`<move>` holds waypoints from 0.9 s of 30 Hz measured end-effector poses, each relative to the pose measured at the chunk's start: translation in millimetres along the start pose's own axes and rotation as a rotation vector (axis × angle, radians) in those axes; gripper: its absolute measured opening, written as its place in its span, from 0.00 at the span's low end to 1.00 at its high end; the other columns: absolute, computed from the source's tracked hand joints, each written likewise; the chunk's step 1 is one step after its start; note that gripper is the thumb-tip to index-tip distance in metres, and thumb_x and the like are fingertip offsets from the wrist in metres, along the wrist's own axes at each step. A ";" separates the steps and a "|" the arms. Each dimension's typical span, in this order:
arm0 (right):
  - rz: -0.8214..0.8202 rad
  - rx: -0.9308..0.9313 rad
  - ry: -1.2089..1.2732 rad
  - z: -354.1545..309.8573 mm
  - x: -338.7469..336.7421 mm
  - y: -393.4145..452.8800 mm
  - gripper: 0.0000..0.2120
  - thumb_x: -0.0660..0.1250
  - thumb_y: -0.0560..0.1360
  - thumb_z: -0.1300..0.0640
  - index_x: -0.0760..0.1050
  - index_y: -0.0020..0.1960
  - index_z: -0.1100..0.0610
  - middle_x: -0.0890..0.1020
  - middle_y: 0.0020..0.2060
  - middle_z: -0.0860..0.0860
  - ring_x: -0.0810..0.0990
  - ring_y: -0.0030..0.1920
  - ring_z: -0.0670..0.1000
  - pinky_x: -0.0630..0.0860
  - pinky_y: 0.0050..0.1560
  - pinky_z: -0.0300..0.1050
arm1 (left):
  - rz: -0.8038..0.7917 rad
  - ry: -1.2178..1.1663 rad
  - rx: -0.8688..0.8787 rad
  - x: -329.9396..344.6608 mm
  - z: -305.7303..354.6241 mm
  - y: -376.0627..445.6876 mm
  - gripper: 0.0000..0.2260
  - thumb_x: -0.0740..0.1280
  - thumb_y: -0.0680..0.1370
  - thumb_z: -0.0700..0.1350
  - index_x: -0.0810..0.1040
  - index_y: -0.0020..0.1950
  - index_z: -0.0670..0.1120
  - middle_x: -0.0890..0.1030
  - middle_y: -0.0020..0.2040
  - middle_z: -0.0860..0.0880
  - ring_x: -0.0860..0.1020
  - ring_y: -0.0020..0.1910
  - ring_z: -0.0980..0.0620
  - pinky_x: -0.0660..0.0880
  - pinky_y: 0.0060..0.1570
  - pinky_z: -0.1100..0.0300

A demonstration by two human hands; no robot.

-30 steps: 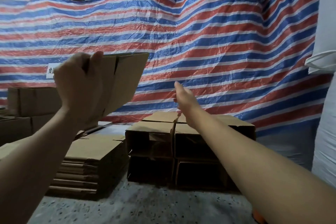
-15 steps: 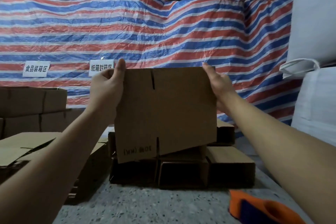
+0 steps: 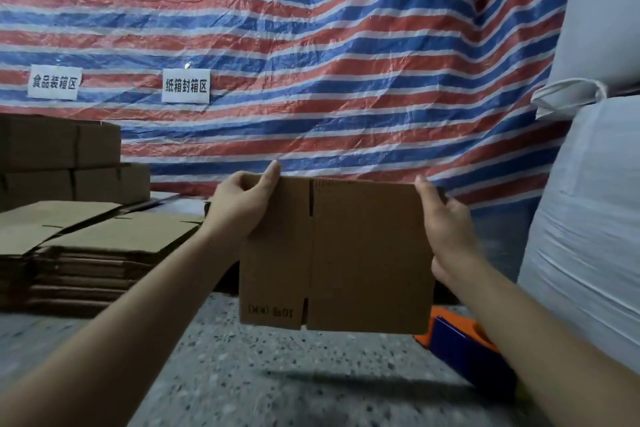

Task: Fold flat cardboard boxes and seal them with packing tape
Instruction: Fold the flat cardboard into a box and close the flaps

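Two white bulk sacks (image 3: 595,204) stand stacked at the far right, and a red, white and blue striped tarp (image 3: 311,45) hangs across the far side with two white paper signs (image 3: 185,85) stuck on it. At the left we have a stack of flat cardboard blanks (image 3: 97,246), with made-up boxes (image 3: 59,156) piled behind it, so fresh stock sits close to our left arm.

We hold one flat box (image 3: 339,253) upright in the air above the speckled floor (image 3: 277,385), near the middle, its printed end downward. Our left hand (image 3: 242,204) grips its top left corner, thumb on the near face and fingers curled over the edge behind. Our right hand (image 3: 446,229) pinches the right edge, thumb in front, fingers hidden behind the board. Holding opposite edges should let us push them together and spring the blank open, we judge.

An orange and blue tape dispenser (image 3: 460,347) lies on the floor just beyond our right forearm, handy for sealing.
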State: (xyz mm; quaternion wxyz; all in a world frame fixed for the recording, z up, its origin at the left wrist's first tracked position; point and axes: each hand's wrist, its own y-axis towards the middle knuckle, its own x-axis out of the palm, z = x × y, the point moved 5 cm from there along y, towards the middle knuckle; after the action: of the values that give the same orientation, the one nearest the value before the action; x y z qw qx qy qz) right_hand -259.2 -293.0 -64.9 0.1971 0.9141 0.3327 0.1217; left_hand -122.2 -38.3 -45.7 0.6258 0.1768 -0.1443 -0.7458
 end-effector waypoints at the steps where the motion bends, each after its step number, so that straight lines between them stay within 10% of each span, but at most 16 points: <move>1: -0.002 0.022 -0.002 9.0 -0.1 -5.4 0.20 0.65 0.78 0.37 0.81 0.49 0.55 0.87 0.39 0.50 0.86 0.42 0.52 0.82 0.44 0.49 | -0.008 -0.006 -0.016 0.6 -9.7 -3.6 0.20 0.66 0.74 0.66 0.77 0.52 0.51 0.80 0.50 0.50 0.78 0.50 0.52 0.75 0.47 0.56; 8: -0.008 0.085 -0.015 57.5 -3.7 -39.0 0.31 0.62 0.78 0.36 0.76 0.49 0.67 0.81 0.45 0.69 0.81 0.50 0.70 0.80 0.51 0.60 | -0.024 -0.075 -0.145 11.3 -67.2 -30.9 0.18 0.69 0.73 0.63 0.78 0.52 0.50 0.82 0.48 0.48 0.80 0.49 0.49 0.76 0.42 0.55; 20: -0.153 0.132 0.047 59.0 -8.5 -26.1 0.22 0.66 0.78 0.40 0.82 0.46 0.59 0.86 0.46 0.60 0.87 0.46 0.58 0.83 0.51 0.54 | -0.014 -0.085 -0.146 8.2 -56.9 -40.2 0.18 0.69 0.74 0.62 0.78 0.53 0.50 0.81 0.50 0.46 0.79 0.50 0.47 0.77 0.47 0.51; 27: -0.519 0.243 0.075 42.5 -9.7 -13.4 0.15 0.64 0.79 0.46 0.82 0.47 0.57 0.82 0.42 0.54 0.81 0.46 0.54 0.76 0.50 0.50 | 0.006 -0.146 -0.245 14.8 -61.1 -43.6 0.22 0.68 0.76 0.62 0.75 0.60 0.47 0.80 0.54 0.44 0.78 0.53 0.45 0.75 0.58 0.43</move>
State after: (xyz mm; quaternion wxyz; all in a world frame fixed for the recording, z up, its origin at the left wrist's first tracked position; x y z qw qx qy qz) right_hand -259.0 -301.9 -109.6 0.0980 0.8102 0.5748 0.0601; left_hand -135.8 -44.8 -120.7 0.6327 0.0439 -0.0977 -0.7669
